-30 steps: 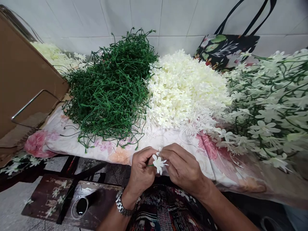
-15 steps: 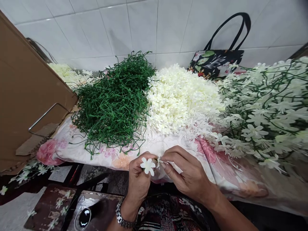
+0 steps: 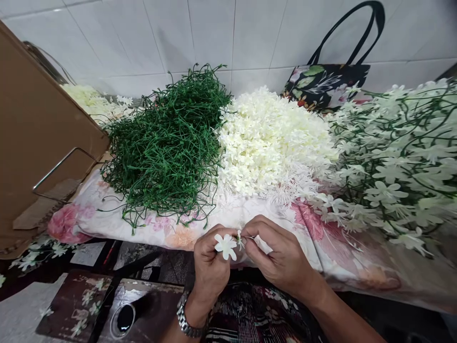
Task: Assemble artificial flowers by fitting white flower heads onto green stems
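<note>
My left hand [image 3: 210, 269], with a metal watch on its wrist, is closed around a white artificial flower [image 3: 225, 247], petals outward. Close beside it, my right hand [image 3: 283, 255] has thumb and forefinger pinched on a thin white stamen piece [image 3: 249, 237] that touches a small green-and-white tip by the left fingers. Part of that tip is hidden by the fingers. Beyond my hands lie a heap of green plastic stems [image 3: 167, 152] and a heap of creamy white petals [image 3: 267, 138]. Loose white stamens [image 3: 294, 183] spread along the petal heap's front edge.
A floral cloth [image 3: 160, 231] covers the work surface. Stemmed white flowers [image 3: 389, 193] fill the right side, near a black floral bag [image 3: 324, 88]. On the left stand a cardboard box [image 3: 39, 133] and, lower down, a cup of dark liquid [image 3: 123, 318].
The view has shifted slightly, so the heaps sit a little higher. Both hands stay close together; the right fingers have turned a little, and the small green-and-white tip shows more clearly.
</note>
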Available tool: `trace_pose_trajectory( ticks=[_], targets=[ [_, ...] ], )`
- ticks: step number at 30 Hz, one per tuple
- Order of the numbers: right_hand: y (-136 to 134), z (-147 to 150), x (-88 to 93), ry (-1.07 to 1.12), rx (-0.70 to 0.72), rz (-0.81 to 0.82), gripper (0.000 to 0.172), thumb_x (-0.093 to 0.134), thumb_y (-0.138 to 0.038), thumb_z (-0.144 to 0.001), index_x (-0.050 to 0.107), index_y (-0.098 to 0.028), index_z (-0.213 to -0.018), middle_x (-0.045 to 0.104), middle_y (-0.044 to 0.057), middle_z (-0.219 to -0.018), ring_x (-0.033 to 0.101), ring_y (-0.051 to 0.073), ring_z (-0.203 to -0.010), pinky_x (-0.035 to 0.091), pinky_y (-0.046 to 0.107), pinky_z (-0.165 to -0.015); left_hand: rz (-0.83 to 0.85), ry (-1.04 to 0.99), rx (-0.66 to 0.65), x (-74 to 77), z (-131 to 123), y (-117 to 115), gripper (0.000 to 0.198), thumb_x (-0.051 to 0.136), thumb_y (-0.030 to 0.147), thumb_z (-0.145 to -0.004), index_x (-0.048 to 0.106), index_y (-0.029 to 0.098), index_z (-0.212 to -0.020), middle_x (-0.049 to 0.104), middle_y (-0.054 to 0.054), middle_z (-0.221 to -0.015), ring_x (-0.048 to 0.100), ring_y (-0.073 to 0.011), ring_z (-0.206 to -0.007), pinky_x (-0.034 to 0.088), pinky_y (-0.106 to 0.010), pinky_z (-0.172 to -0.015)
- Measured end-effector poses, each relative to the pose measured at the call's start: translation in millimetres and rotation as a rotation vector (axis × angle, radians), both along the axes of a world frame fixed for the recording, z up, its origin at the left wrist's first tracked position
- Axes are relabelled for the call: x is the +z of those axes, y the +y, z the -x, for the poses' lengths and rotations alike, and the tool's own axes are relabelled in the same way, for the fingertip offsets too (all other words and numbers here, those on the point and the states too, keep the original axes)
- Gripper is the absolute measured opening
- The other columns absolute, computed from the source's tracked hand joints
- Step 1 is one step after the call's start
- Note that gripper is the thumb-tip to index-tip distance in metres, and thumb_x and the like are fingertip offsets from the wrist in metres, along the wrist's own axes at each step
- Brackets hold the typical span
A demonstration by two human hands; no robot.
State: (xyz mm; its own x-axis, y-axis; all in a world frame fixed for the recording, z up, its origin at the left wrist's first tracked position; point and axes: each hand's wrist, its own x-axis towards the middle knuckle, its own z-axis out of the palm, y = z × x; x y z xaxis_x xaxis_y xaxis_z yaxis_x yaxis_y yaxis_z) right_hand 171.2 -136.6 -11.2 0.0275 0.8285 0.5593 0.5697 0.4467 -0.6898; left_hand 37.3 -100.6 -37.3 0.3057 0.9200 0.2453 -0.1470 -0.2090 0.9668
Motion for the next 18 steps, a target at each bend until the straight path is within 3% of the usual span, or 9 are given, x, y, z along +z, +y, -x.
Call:
trace_pose_trajectory(
  ticks=[5, 10, 15, 18],
  targets=[
    [3, -1, -7.0, -0.024, 0.012, 0.029, 0.013, 0.045, -0.005, -0.083, 0.053, -0.014, -0.080, 0.053, 0.003, -0.071, 0.052, 0.011, -0.064, 0.045, 0.022, -0.056, -0.077, 0.052, 0.021, 3.6, -4, 5, 0.017, 0.055, 0.008, -0.074, 0.067, 0.016, -0.066, 0.049, 0.004, -0.055, 0.042, -0.0080, -0.051, 0.031, -0.019, -0.047],
    [5, -3, -7.6, -0.052, 0.016, 0.058, 0.014, 0.043, -0.005, -0.084, 0.053, -0.015, -0.080, 0.053, 0.003, -0.072, 0.052, 0.011, -0.065, 0.045, 0.023, -0.055, -0.034, 0.064, 0.024, 3.8, -6, 8, 0.015, 0.055, 0.009, -0.071, 0.066, 0.015, -0.062, 0.047, 0.004, -0.053, 0.040, -0.0081, -0.050, 0.030, -0.020, -0.046],
    [2, -9, 8.9, -0.030, 0.043, 0.077, 0.010, 0.048, -0.009, -0.085, 0.056, -0.015, -0.089, 0.056, 0.003, -0.077, 0.055, 0.012, -0.071, 0.048, 0.024, -0.061, 0.338, -0.139, 0.035, 3.9, -6, 6, 0.015, 0.067, 0.025, -0.068, 0.063, 0.014, -0.059, 0.046, 0.004, -0.049, 0.036, -0.0061, -0.045, 0.029, -0.019, -0.042],
    [-2, -14, 17.5, -0.032, -0.012, 0.040, 0.012, 0.052, -0.012, -0.084, 0.056, -0.016, -0.095, 0.057, 0.003, -0.081, 0.056, 0.013, -0.074, 0.048, 0.025, -0.065, 0.579, -0.277, 0.111, 13.3, -7, 4, 0.029, 0.080, 0.034, -0.052, 0.061, 0.014, -0.057, 0.046, 0.006, -0.046, 0.036, -0.0045, -0.041, 0.029, -0.017, -0.039]
  ],
)
